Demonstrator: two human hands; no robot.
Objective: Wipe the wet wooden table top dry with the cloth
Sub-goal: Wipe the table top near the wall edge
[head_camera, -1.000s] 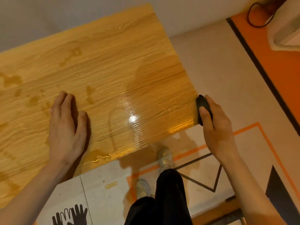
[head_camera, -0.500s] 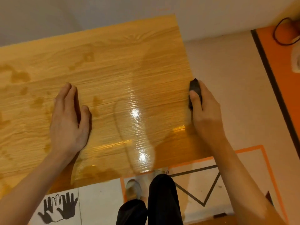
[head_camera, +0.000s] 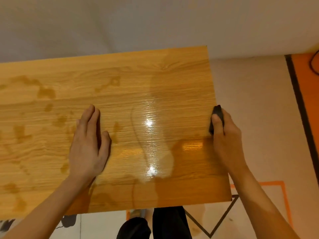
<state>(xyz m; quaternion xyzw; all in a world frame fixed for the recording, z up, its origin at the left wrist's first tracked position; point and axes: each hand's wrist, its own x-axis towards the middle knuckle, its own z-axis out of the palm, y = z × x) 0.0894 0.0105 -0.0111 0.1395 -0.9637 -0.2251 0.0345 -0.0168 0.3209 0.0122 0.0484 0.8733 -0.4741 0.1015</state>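
The wooden table top (head_camera: pixel 120 83) was mostly wet, blotches across its left. The right hand (head_camera: pixel 224 135) gripped the dark cloth (head_camera: pixel 217 116) at its right edge; the left hand (head_camera: pixel 89 140) lay flat, fingers straight.

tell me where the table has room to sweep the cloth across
The table top lies bare between the flat left hand and the right hand gripping the cloth at the right edge. The far strip is open too.
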